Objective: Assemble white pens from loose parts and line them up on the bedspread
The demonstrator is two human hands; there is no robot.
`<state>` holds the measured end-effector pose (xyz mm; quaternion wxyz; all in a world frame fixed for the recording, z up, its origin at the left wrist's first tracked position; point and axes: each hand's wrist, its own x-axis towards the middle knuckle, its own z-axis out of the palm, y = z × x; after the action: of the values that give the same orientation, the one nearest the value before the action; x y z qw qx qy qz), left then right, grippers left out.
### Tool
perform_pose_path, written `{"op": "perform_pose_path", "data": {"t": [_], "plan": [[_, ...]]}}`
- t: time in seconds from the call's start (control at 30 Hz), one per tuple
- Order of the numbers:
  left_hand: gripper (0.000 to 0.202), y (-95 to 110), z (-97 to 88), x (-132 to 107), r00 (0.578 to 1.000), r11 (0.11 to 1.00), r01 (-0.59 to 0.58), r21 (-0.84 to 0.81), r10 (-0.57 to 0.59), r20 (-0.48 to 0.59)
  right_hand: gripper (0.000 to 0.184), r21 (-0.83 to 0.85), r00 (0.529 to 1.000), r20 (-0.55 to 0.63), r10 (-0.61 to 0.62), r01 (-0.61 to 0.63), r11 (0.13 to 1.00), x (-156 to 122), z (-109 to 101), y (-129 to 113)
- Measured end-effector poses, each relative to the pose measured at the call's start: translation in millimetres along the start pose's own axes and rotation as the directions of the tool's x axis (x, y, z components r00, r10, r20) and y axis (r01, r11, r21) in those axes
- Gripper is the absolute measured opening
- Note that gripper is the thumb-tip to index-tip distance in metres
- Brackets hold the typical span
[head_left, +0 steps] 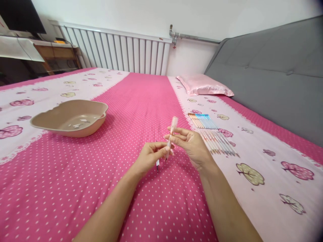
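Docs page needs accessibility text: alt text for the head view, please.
A left hand and right hand hold a pale pen, tip down, over a pink bed. Two rows of pens lie to the right; a tan basin with white scraps sits to the left.

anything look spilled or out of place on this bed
Mildly odd: loose white scraps lie in the tan basin, which sits directly on the pink bedspread. Nothing appears spilled; the two rows of pens beside the right hand look tidy.
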<state>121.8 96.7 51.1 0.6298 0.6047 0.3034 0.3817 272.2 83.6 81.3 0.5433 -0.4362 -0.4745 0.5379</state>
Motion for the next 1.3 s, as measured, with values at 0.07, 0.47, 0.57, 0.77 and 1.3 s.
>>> {"op": "perform_pose_path", "data": {"t": [0.07,0.47,0.57,0.77,1.3], "plan": [[0.028,-2,-0.5,1,1.0,1.0,0.004,0.002,-0.004,-0.028,0.043,-0.001,1.0,-0.02,-0.006,0.006,1.0,1,1,2],[0.029,-10,-1.8,3,0.981,0.997,0.078,0.014,-0.074,-0.181,0.045,-0.002,0.999,-0.049,0.021,-0.022,1.0,0,8,6],[0.03,-10,-1.5,4,0.98,0.996,0.083,0.009,-0.08,-0.184,0.044,-0.003,0.999,-0.046,0.024,-0.024,1.0,0,9,5],[0.031,-9,-0.2,3,0.975,0.996,0.081,0.028,-0.074,-0.208,0.042,-0.004,0.999,-0.033,0.034,-0.034,0.999,0,10,7],[0.03,-10,0.6,5,0.959,0.999,0.027,0.029,-0.018,-0.283,0.049,-0.059,0.999,-0.04,0.008,-0.01,0.998,1,12,11]]}}
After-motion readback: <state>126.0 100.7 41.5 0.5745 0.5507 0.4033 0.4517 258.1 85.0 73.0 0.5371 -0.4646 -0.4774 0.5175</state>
